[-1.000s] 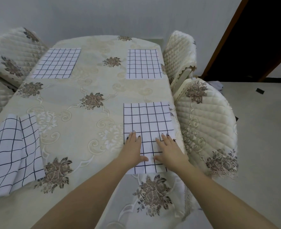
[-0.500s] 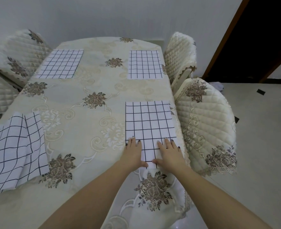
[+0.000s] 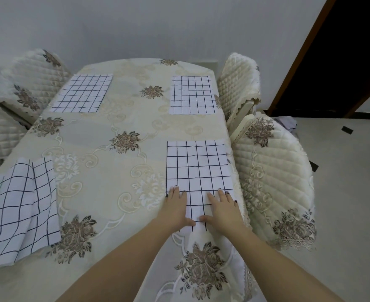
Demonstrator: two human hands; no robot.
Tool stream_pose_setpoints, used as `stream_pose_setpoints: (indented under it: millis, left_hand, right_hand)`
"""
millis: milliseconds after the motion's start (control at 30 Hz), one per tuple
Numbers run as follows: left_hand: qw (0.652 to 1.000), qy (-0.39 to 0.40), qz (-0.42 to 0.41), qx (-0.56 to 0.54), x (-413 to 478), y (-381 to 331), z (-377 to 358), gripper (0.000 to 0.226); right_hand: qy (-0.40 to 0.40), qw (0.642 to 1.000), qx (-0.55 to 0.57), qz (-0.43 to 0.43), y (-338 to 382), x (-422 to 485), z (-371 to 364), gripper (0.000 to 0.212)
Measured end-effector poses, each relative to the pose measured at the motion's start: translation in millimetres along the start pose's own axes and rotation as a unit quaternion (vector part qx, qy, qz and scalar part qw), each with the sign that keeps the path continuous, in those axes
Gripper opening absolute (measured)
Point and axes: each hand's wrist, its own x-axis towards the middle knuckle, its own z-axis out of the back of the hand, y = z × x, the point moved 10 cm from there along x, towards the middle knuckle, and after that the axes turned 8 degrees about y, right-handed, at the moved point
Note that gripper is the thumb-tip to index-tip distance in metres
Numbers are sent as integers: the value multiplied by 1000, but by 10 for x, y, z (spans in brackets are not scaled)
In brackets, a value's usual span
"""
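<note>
Your left hand and right hand both lie palm down on the near end of the checked cloth placemat. The fingers are straight and slightly spread, pressing on the fabric and gripping nothing. The placemat lies flat at the near right of the surface, on the floral tablecloth. Its right edge is close to the rim, and its near edge reaches the point where the tablecloth drops over.

Expect this placemat to be thin, light and limp, with no stiffness to hold a shape. It will probably slide easily over the smooth tablecloth, and it may drag that loose cloth into wrinkles if you push hard. To shift it, pinch the two near corners and draw them evenly. To flatten it, keep your palms light and stroke outward toward the edges.

No brand, label or writing can be read on it, only black grid lines on white. The same is true of the far-left placemat, the far-right placemat and the folded checked cloths at the near left.
</note>
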Motion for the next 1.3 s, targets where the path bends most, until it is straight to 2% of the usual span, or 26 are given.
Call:
stream_pose_setpoints:
  millis: [133, 267, 467, 833, 1033, 1167, 1300]
  left_hand:
    - [998, -55, -2, -23, 84, 45, 336, 106]
    - [996, -66, 18, -54, 284, 205, 656, 106]
    - [996, -56, 51, -54, 707, 442, 1032, 108]
    - [1000, -7, -3, 0, 1400, 430, 1219, 118]
    - [999, 16, -1, 47, 1495, 442, 1133, 125]
    - [996, 27, 7, 81, 1509, 437, 1105, 127]
    - [995, 30, 9, 92, 1499, 433, 1106, 126]
  right_hand:
    - [-40, 999, 22, -3, 8, 136, 232, 84]
    - [-46, 999, 26, -4, 10, 369, 503, 81]
    - [-46, 999, 16, 15, 95, 893, 859, 71]
    - [-13, 990, -74, 119, 780, 1690, 930, 53]
    - [15, 992, -59, 108, 773, 1891, 776, 67]
    - [-1, 996, -55, 67, 450, 1899, 884, 83]
    - [-7, 999, -40, 22, -9, 1823, 1030, 86]
